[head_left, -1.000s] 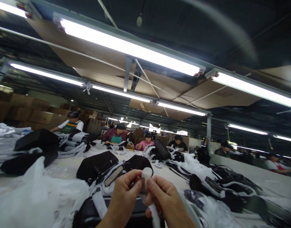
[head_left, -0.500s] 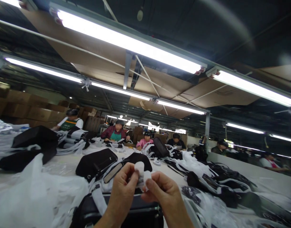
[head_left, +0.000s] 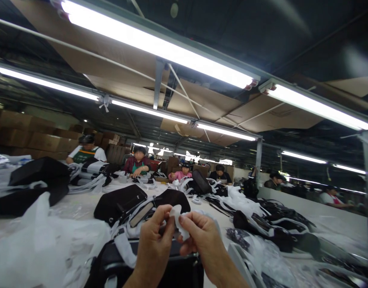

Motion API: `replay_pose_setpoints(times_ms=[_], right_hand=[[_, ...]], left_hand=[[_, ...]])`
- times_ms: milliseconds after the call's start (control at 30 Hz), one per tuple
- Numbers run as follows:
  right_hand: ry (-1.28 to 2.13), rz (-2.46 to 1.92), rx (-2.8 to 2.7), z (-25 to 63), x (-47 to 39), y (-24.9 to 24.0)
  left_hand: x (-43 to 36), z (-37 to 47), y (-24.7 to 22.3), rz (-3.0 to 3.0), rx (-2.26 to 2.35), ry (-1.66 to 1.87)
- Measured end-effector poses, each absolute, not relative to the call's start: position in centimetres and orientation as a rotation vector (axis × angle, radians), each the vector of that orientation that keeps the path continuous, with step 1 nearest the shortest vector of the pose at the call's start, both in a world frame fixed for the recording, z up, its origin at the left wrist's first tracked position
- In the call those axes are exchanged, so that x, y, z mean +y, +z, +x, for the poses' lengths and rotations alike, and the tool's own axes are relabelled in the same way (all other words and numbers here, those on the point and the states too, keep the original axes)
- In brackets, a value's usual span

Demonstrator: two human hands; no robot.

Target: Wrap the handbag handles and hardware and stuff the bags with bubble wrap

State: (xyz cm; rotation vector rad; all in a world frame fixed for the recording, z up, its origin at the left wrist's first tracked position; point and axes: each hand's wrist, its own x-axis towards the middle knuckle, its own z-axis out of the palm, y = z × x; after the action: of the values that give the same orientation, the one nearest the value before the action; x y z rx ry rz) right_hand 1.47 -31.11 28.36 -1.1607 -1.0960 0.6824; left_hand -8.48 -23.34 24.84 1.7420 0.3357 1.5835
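Between both hands is a small, thin white piece (head_left: pixel 178 224), paper or foam by its look, with a rounded top. My left hand (head_left: pixel 157 236) pinches it from the left between thumb and fingers. On the other side my right hand (head_left: pixel 199 236) has its thumb and fingers closed on the same white material. Below the hands lies a black bag (head_left: pixel 184 266) with a glossy surface. A white-wrapped strap (head_left: pixel 124 248) runs over its left part. Whether the white material is one piece or two I cannot tell.
More black bags (head_left: pixel 119 204) lie just beyond the hands. Clear plastic (head_left: pixel 37 244) is heaped at the left, and further plastic bags (head_left: pixel 268 256) at the right near a grey tray edge (head_left: pixel 239 264). Several people work across the table, one in a green apron (head_left: pixel 85 154).
My right hand has moved left and closer to my left hand, and the white material is now bunched between them. The view has shifted slightly. A co-worker's arm has moved across the body.
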Motion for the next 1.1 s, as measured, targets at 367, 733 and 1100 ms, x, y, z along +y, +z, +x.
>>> replay_pose_setpoints(times_ms=[367, 733, 1100], right_hand=[[0.838, -1.101, -1.065, 2.0, -31.5, 28.9], [0.927, -1.051, -1.138, 2.2, -31.5, 29.3], [0.802, -1.393, -1.523, 3.3, -31.5, 33.3]], left_hand=[[-23.3, -9.2, 23.9, 2.160, 0.116, 1.894], [-22.9, -9.4, 24.1, 2.294, 0.033, 1.970], [-23.1, -10.2, 24.9, 2.267, 0.036, 1.849]])
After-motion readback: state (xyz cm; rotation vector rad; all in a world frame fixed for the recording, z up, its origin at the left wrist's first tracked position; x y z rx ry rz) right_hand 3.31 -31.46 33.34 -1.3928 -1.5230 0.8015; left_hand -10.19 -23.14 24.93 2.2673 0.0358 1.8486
